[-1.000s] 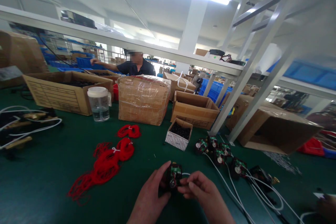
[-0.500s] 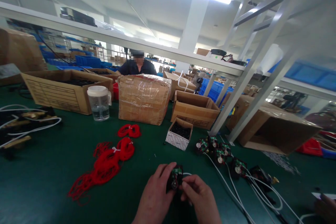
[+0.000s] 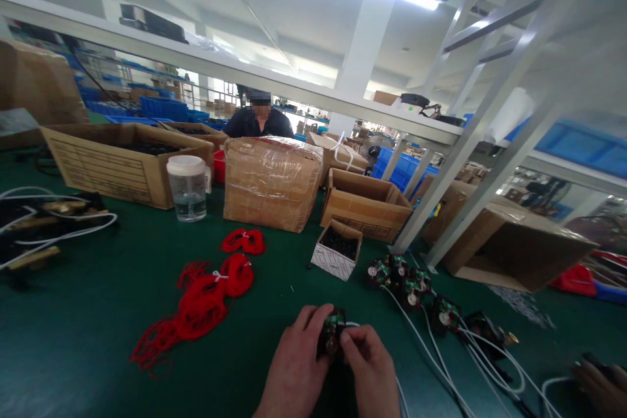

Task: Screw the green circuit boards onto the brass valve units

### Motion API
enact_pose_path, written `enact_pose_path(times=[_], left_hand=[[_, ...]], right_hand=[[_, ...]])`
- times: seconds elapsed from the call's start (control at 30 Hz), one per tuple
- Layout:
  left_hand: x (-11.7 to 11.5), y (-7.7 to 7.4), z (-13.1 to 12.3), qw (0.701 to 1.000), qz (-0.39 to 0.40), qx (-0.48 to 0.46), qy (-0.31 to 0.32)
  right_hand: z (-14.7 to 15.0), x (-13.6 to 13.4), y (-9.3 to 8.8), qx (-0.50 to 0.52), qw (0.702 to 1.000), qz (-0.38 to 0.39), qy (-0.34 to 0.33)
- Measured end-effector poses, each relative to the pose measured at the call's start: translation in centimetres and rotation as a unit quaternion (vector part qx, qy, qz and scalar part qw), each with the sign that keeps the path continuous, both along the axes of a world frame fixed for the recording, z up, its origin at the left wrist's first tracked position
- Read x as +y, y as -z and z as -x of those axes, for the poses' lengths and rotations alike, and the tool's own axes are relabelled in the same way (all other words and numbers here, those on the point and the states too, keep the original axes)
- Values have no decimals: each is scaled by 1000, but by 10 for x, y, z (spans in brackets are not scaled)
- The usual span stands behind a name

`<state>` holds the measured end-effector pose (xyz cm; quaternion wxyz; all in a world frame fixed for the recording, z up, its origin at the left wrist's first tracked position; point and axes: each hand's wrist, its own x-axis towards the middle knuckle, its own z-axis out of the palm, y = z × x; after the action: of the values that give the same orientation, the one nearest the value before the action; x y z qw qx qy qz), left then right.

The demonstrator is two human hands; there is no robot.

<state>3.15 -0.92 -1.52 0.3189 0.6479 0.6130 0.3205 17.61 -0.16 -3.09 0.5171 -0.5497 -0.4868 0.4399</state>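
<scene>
Near the bottom middle, my left hand (image 3: 297,359) grips a small black housing with a green circuit board (image 3: 335,321) and a round metal part on its face. My right hand (image 3: 371,366) pinches at the right side of this unit; its thumb and fingertips are closed, and whatever lies between them is hidden. A white cable (image 3: 353,324) runs behind the fingers. Similar board units (image 3: 411,287) with white cables lie to the right on the green table (image 3: 235,379). Bundles of red wire (image 3: 200,307) are spread to the left.
A small white box (image 3: 336,260) of black parts stands ahead. Behind are a taped carton (image 3: 272,186), open cartons (image 3: 365,202) and a water cup (image 3: 188,189). Metal posts (image 3: 441,170) rise at right. Another person's hand (image 3: 600,385) is at lower right; a person (image 3: 259,119) sits opposite.
My right hand has shifted slightly on the unit's right side, its fingers more tucked in. The other person's hand at lower right has moved left. The view has shifted a little.
</scene>
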Motion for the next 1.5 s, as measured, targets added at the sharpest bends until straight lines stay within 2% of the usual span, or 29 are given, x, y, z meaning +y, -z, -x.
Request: enact_pose_path(times=[0.3, 0.57, 0.73, 0.9, 1.13, 1.3, 1.4, 1.5], left_hand=[[1, -6, 2, 1000, 5, 0, 6], [6, 0, 2, 1000, -4, 2, 17], [6, -2, 3, 1000, -4, 14, 13], [4, -1, 3, 1000, -13, 22, 8], [3, -5, 3, 999, 7, 41, 10], [5, -9, 3, 999, 16, 40, 13], [4, -9, 3, 999, 17, 38, 15], [3, -9, 3, 999, 13, 36, 16]], right_hand=[[16, -8, 13, 5, 996, -8, 86], [22, -8, 36, 15, 992, 10, 123], [29, -8, 32, 42, 988, -9, 146], [25, -9, 13, 2, 995, -31, 99], [-6, 1, -10, -110, 992, 1, -55], [-19, 12, -31, -218, 968, -75, -100], [-19, 13, -29, -220, 965, -91, -110], [-13, 8, -11, -188, 975, -102, -51]])
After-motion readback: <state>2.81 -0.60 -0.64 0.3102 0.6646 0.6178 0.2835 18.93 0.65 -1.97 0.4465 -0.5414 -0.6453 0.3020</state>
